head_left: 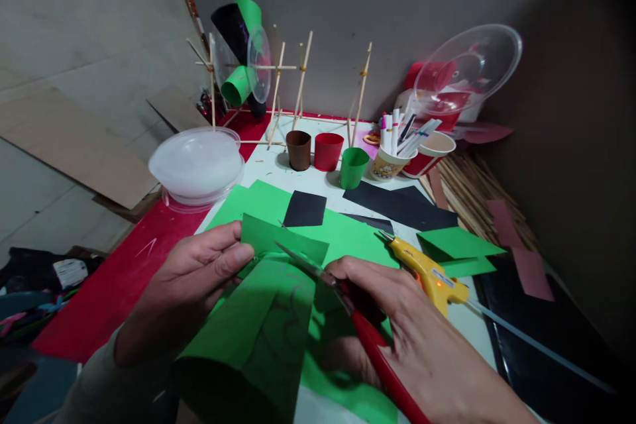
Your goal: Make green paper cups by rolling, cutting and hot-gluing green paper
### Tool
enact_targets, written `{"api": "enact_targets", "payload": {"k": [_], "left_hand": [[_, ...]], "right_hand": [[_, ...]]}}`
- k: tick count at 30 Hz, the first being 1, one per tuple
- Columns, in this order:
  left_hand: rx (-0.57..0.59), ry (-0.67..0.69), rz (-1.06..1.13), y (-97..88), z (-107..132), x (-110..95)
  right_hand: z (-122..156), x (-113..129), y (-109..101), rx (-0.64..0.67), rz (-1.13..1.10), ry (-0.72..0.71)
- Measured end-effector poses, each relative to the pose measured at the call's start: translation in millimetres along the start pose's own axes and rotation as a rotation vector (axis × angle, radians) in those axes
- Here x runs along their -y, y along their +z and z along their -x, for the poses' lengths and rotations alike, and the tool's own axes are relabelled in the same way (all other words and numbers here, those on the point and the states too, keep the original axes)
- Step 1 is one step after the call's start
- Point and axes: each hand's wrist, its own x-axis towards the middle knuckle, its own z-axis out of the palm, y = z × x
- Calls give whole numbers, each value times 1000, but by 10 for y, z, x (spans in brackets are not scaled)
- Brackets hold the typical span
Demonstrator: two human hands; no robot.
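Observation:
My left hand [199, 271] pinches the left end of a piece of green paper [283, 236], thumb on its near side. The sheet has a raised upper strip and a curled lower part [248, 324] with faint drawn lines, which bends toward me. Red-handled scissors [365, 338] are gripped in my right hand [397, 318]. Their blades are apart, with the paper's strip between them near its lower edge. A black paper square [305, 209] lies just beyond, on larger green sheets [358, 235].
A yellow glue gun [427, 271] lies at the right, its nozzle pointing left. Brown, red and green paper cups [354, 167] stand behind, beside a cup of markers [390, 162]. Stick frames [304, 79] rise at the back. Clear plastic lids [196, 162] are stacked at left.

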Motion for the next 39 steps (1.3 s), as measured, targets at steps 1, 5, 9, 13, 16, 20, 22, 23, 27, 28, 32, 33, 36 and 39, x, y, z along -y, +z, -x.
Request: {"api": "enact_targets", "payload": {"k": [1,5,9,13,16,20,22,23,27,28,32,33,36,39], "left_hand": [[-21,-8,29,18,5,-10],[-95,-10,65,70,20,-40],[-44,-9,22,52,17,-23],[39,8,23,-6,-8,14],[31,19,1,-30,-20,26],[41,3,-25,-56,-31,41],[26,4,-43,-81,-41,59],[7,6,-43,-95,-47,71],[-6,3,5,-134,-70,118],[-3,0,18,-137,-73,124],[-13,-4,27,-124,-67,109],[6,1,31,-117,-62,93],[86,19,52,-104,-51,40],[63,43,23,-120,-55,24]], "right_hand": [[2,2,-2,1,-3,5],[2,14,-9,15,-4,32],[-5,14,-4,1,-13,4],[-6,9,1,-17,-8,7],[-13,8,2,-4,-5,7],[-18,5,-3,11,42,3],[-8,6,-11,11,64,-5],[-1,8,-15,13,76,-14],[13,14,-22,11,97,-35],[12,13,-20,13,94,-38],[18,-1,-9,26,93,-39],[25,-6,-9,39,94,-36],[48,-18,-18,67,81,-32],[51,-19,-31,59,63,-30]]}}
